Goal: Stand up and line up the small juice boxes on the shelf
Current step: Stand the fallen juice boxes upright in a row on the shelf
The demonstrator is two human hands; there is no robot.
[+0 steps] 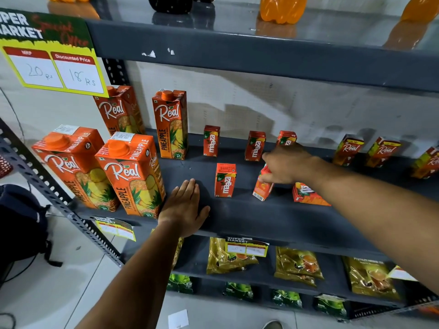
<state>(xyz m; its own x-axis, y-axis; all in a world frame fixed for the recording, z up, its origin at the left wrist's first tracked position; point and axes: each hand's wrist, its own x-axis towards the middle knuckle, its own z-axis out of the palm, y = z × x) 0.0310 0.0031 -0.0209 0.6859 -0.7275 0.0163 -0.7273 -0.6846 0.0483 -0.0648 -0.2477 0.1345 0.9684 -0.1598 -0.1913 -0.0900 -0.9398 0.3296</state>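
Right hand [288, 166] is clamping its grip on a tilted small red-orange Maaza juice carton [262, 186] mid dark grey metal shelf [249, 217]; bare room toward the front edge. Another carton [308, 194] is lying flat just right. Left hand [184, 210] is resting flat, fingers spread, holding nothing.

On the dark shelf [249, 214], 3 small red Maaza juice boxes [211, 140] stand upright in a back row, the third partly hidden. A 4th box [225, 179] stands alone in front. A 5th box [262, 186] tilts, and a 6th box [306, 194] seems to lie flat.
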